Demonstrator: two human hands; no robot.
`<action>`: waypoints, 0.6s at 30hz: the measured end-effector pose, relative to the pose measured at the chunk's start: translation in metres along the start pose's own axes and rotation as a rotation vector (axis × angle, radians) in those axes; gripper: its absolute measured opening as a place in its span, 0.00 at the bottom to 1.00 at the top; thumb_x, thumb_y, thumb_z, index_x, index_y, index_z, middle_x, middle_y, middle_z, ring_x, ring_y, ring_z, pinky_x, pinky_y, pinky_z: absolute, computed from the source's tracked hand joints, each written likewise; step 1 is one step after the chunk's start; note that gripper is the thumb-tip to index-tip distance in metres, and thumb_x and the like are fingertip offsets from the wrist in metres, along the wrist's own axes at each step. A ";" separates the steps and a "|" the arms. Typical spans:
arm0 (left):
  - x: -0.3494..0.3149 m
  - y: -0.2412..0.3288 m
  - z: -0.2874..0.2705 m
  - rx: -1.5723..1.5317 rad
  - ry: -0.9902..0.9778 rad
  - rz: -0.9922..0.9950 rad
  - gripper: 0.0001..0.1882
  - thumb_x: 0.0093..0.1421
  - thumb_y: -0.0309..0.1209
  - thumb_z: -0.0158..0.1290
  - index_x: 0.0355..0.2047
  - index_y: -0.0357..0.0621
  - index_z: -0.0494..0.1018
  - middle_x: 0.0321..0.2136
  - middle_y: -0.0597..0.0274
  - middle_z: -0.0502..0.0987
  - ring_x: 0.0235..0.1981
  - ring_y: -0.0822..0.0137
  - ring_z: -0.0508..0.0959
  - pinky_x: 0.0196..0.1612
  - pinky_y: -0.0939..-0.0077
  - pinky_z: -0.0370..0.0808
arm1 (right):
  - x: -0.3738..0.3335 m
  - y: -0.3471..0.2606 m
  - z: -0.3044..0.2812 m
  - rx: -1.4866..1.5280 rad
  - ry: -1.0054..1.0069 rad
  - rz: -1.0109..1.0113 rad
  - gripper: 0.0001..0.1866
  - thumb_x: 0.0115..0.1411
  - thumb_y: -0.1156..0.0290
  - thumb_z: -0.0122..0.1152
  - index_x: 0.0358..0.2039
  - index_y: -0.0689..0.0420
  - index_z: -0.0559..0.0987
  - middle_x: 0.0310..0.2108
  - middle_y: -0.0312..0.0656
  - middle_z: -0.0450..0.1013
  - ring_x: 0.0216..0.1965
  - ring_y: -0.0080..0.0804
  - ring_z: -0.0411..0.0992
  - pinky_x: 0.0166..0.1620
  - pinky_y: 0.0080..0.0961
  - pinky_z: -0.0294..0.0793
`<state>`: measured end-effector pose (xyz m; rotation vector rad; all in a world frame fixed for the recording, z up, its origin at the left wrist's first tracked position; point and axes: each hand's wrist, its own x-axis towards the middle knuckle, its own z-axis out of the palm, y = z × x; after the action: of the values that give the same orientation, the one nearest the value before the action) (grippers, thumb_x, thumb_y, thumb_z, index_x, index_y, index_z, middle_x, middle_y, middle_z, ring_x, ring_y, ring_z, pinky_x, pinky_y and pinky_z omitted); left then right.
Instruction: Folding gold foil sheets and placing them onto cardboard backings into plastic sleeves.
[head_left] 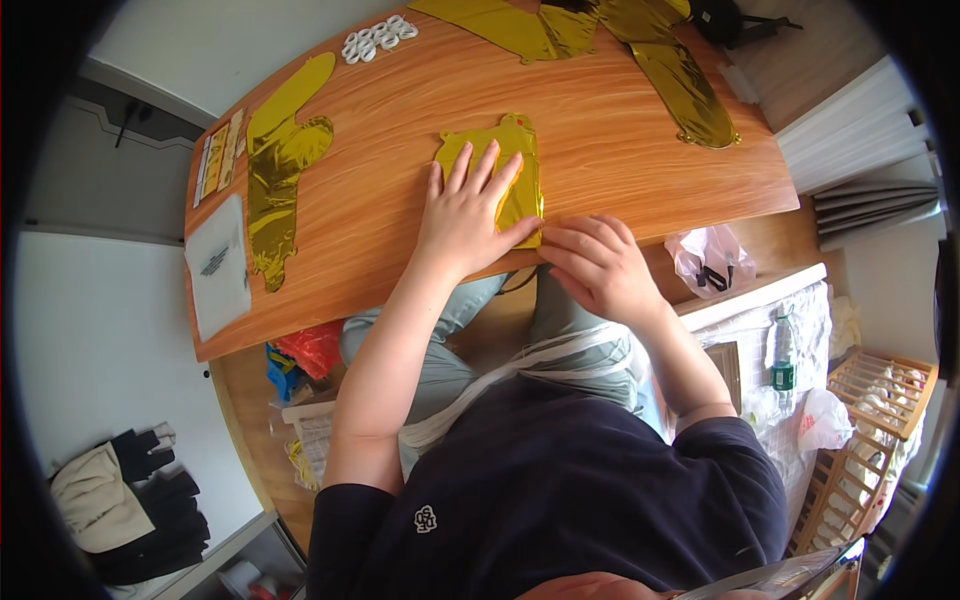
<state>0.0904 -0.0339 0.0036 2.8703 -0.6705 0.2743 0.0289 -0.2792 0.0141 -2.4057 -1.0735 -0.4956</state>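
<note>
A gold foil balloon (530, 165), flat and folded into a rough rectangle, lies at the table's near edge. My left hand (455, 220) rests on it with fingers spread, pressing it against the wood. At its lower right corner, my right hand (598, 262) has its fingers drawn together in a pinch on the foil's edge. The fingertips partly hide what they grip there. Another flat gold foil balloon (272, 190) lies to the left. More gold foil (675, 85) spreads over the far right of the table.
White ribbon rolls (378, 40) sit at the table's far edge. A clear plastic sleeve (217, 268) and flat gold-and-white packets (217, 160) lie at the left. White strings (520, 368) cross my lap. Below the table's right edge are a pinkish plastic bag (708, 255) and a bottle (783, 360).
</note>
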 end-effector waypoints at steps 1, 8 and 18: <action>0.000 0.000 0.000 -0.001 0.000 0.001 0.45 0.63 0.66 0.55 0.76 0.65 0.59 0.76 0.56 0.57 0.77 0.45 0.54 0.74 0.32 0.49 | 0.001 -0.005 0.004 -0.039 0.010 0.014 0.21 0.59 0.66 0.70 0.54 0.49 0.83 0.60 0.35 0.76 0.61 0.39 0.72 0.65 0.44 0.69; 0.002 -0.001 0.000 -0.011 0.010 0.000 0.47 0.61 0.67 0.55 0.75 0.64 0.59 0.76 0.55 0.58 0.76 0.45 0.54 0.74 0.32 0.48 | -0.007 -0.011 0.021 -0.160 0.074 0.034 0.22 0.58 0.67 0.70 0.55 0.50 0.83 0.60 0.34 0.76 0.60 0.37 0.73 0.64 0.42 0.70; -0.002 0.001 -0.002 -0.006 -0.015 -0.003 0.53 0.56 0.74 0.55 0.75 0.61 0.60 0.75 0.52 0.58 0.77 0.44 0.53 0.74 0.30 0.47 | 0.023 0.005 -0.013 0.072 -0.057 0.179 0.22 0.61 0.67 0.68 0.56 0.52 0.82 0.60 0.39 0.76 0.62 0.45 0.72 0.64 0.45 0.69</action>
<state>0.0881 -0.0338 0.0056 2.8699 -0.6683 0.2499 0.0451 -0.2756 0.0349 -2.4362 -0.8721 -0.3244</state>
